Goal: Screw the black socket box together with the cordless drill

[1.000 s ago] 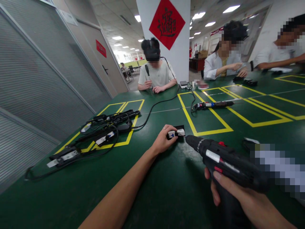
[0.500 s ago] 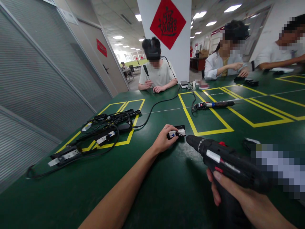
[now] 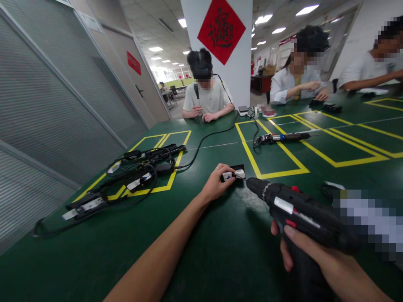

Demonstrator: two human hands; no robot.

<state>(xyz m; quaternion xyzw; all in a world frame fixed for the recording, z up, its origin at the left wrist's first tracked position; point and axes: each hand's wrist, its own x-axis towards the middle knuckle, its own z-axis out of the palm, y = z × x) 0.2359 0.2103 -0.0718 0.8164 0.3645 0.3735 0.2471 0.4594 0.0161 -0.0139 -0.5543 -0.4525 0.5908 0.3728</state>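
My left hand point(image 3: 218, 182) is closed over a small black and white part point(image 3: 239, 172) lying on the green table. Its fingers cover the left side of that part, where a bit of blue shows. A black cordless drill point(image 3: 302, 214) is gripped by its handle in my right hand point(image 3: 310, 247). The drill points left, with its chuck close to the right end of the small part. A thin bit reaches the part's edge; whether it touches is too small to tell.
Black devices with cables point(image 3: 147, 167) lie at left within yellow tape. A pen-shaped electric tool point(image 3: 283, 137) lies farther right. Across the green table point(image 3: 214, 247) sits a person holding a screwdriver point(image 3: 197, 92). More people work at the right. A blurred-out item point(image 3: 368, 218) lies right of the drill.
Both hands stay almost in place. The drill has shifted very slightly, and a finger of my right hand near the trigger has moved a little. The screwdriver across the table stands more upright.
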